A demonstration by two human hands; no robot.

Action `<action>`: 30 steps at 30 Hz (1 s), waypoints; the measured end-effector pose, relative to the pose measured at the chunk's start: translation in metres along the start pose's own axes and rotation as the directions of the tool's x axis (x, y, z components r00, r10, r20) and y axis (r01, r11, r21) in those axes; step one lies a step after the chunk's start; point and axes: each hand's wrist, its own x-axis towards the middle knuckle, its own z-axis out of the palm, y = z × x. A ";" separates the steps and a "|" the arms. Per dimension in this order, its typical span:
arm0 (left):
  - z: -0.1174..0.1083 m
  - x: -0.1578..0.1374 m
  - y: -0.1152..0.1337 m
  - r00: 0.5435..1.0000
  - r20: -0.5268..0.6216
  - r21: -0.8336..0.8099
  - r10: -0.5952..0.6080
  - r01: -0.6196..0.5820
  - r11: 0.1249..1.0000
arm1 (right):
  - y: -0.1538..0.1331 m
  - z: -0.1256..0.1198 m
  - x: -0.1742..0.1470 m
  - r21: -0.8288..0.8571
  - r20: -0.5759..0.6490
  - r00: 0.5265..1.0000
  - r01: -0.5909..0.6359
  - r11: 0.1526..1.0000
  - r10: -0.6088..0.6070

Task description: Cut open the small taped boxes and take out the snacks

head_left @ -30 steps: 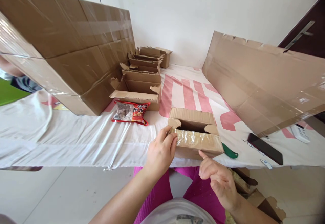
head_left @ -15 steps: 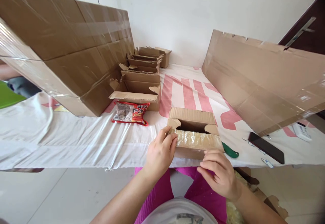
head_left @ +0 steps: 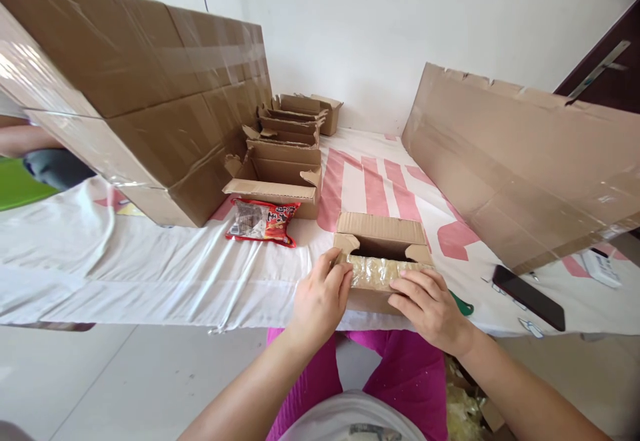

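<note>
A small cardboard box (head_left: 383,228) stands at the table's front edge with its back flap raised and its top partly open. Shiny clear tape (head_left: 375,272) runs along its front flap. At the left end of that flap, my left hand (head_left: 323,291) is closed on the box's corner, thumb and fingers together. My right hand (head_left: 430,304) has its fingers bent over the right part of the taped flap, gripping it. The box's contents are hidden in shadow. Behind the right hand, a green-handled tool (head_left: 463,304) is mostly covered.
A red snack packet (head_left: 263,221) lies left of the box, before a row of open cardboard boxes (head_left: 283,164). A tall taped carton stack (head_left: 135,108) stands left, a cardboard panel (head_left: 520,161) right. A phone (head_left: 529,298) lies at the right; another person's arm (head_left: 30,140) shows far left.
My right hand has come up and left, from just in front of the box onto its taped flap. My left hand stays at the left corner. The view has shifted slightly.
</note>
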 end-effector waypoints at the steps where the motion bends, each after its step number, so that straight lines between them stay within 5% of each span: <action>1: 0.000 0.000 0.000 1.000 0.000 -0.001 0.001 -0.001 1.000 | 0.000 0.001 0.000 0.020 0.013 1.000 -0.008 1.000 0.008; 9: 0.001 -0.002 0.000 1.000 0.019 -0.010 -0.012 0.012 1.000 | -0.009 0.006 0.009 0.267 -0.008 0.961 -0.265 0.927 0.277; 15: 0.000 -0.002 -0.001 1.000 0.018 -0.044 0.003 -0.002 0.999 | -0.008 0.007 0.020 0.258 -0.039 0.884 -0.441 0.860 0.466; 25: 0.001 -0.003 -0.001 1.000 -0.006 -0.043 0.009 -0.010 0.999 | 0.004 0.013 0.033 0.241 0.014 0.775 -0.616 0.750 0.632; 30: 0.001 -0.003 -0.001 1.000 0.005 -0.061 -0.007 0.008 0.998 | 0.012 0.013 0.036 0.230 0.002 0.755 -0.638 0.735 0.655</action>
